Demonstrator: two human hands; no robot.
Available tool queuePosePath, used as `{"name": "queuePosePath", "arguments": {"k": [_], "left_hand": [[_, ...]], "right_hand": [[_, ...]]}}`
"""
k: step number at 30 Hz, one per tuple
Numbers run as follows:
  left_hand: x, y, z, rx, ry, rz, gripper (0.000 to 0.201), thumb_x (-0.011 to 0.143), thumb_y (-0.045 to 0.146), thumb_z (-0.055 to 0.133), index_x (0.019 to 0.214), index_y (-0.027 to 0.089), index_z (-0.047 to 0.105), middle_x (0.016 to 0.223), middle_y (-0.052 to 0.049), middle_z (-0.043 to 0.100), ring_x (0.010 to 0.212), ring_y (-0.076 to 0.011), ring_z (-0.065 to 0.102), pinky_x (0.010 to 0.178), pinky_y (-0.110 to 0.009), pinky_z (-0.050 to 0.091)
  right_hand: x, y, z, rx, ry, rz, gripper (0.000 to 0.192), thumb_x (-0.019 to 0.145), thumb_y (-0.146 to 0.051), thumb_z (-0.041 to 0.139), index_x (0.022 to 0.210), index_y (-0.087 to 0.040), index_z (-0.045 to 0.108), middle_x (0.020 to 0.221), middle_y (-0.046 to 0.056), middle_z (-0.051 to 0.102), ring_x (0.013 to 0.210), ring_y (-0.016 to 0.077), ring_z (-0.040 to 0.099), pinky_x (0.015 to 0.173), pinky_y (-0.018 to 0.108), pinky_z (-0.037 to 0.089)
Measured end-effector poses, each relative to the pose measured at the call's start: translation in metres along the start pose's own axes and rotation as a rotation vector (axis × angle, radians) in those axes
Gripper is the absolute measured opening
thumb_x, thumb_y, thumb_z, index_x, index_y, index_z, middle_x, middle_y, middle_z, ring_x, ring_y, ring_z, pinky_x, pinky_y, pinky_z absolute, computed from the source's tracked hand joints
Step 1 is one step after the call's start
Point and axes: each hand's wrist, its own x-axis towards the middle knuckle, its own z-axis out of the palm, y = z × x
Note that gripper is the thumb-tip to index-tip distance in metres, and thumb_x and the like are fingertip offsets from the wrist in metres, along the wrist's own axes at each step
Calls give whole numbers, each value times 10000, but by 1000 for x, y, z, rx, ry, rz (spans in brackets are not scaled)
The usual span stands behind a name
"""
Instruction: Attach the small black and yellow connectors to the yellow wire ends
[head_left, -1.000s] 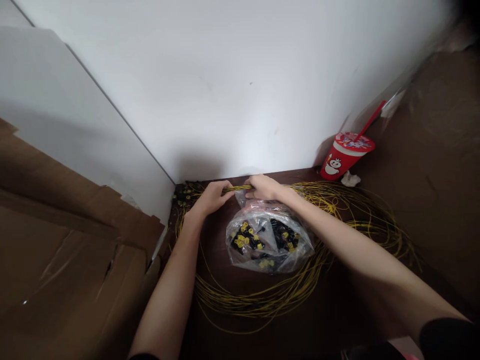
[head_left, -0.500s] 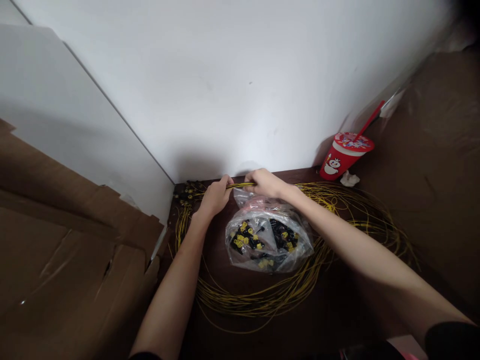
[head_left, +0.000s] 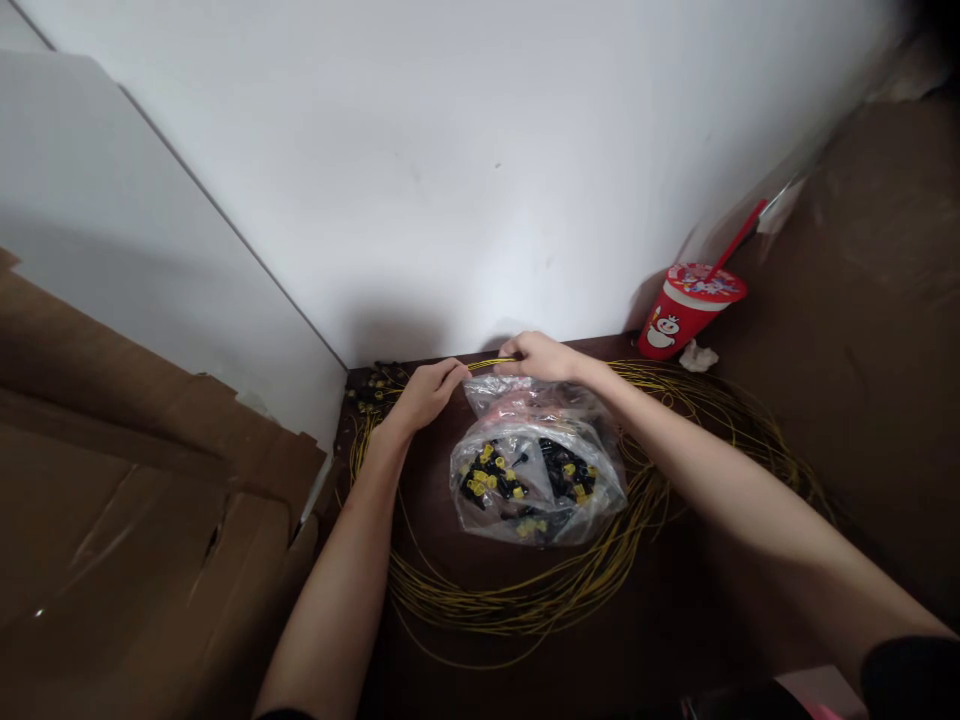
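Observation:
A big loose coil of thin yellow cables (head_left: 525, 610) lies on a dark brown table (head_left: 660, 620). At the coil's far side, close to the white wall, my left hand (head_left: 426, 393) and my right hand (head_left: 541, 356) both grip the same bundle of yellow cables, a short stretch of it showing between them. A clear plastic bag (head_left: 536, 470) of small black and yellow parts rests inside the coil, just in front of my hands.
A red paper cup (head_left: 686, 312) with a lid and red straw stands by the wall at the right, a crumpled tissue (head_left: 699, 355) beside it. Flattened brown cardboard (head_left: 135, 500) leans at the left. Small black and yellow parts (head_left: 367, 390) lie in the table's far left corner.
Both hands have shifted slightly toward the wall and lifted the held stretch of yellow cable a little; the right hand has moved up and right. The bag and cup stayed put.

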Motion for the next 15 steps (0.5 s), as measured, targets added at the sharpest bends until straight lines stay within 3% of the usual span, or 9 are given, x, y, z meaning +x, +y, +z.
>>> {"name": "queuePosePath", "arguments": {"k": [2, 5, 10, 12, 15], "left_hand": [[0, -1, -1, 34, -24, 10, 357, 909, 358, 358, 724, 154, 587, 706, -13, 616, 698, -149, 546, 689, -242, 380], [0, -3, -1, 73, -48, 18, 356, 902, 355, 365, 657, 163, 536, 625, 5, 552, 633, -137, 504, 635, -238, 351], [-2, -8, 0, 168, -104, -2, 361, 900, 361, 361, 627, 174, 505, 580, 15, 519, 584, -132, 463, 588, -242, 305], [-2, -10, 0, 204, -125, -9, 361, 899, 358, 361, 620, 178, 503, 574, 12, 525, 576, -136, 458, 581, -245, 296], [-2, -12, 1, 249, -148, -20, 358, 895, 351, 364, 608, 186, 501, 571, 4, 533, 568, -144, 453, 573, -250, 290]], "right_hand": [[-11, 7, -13, 122, -79, -12, 218, 838, -315, 561, 730, -134, 617, 539, -38, 460, 500, 84, 393, 543, 249, 313], [-31, 17, -35, 190, -76, -1, 262, 836, -386, 564, 778, -145, 648, 564, -33, 474, 492, 79, 372, 514, 252, 306], [-71, 29, -76, 110, -101, 184, 380, 841, -512, 527, 903, -182, 704, 483, -68, 379, 427, 67, 332, 473, 248, 279], [-91, 39, -92, 10, 29, 278, 414, 820, -547, 538, 897, -181, 717, 497, -59, 412, 440, 65, 361, 490, 255, 303], [-123, 56, -108, -167, 373, 370, 464, 821, -572, 516, 856, -158, 724, 573, -11, 509, 514, 71, 450, 525, 272, 327]]}}
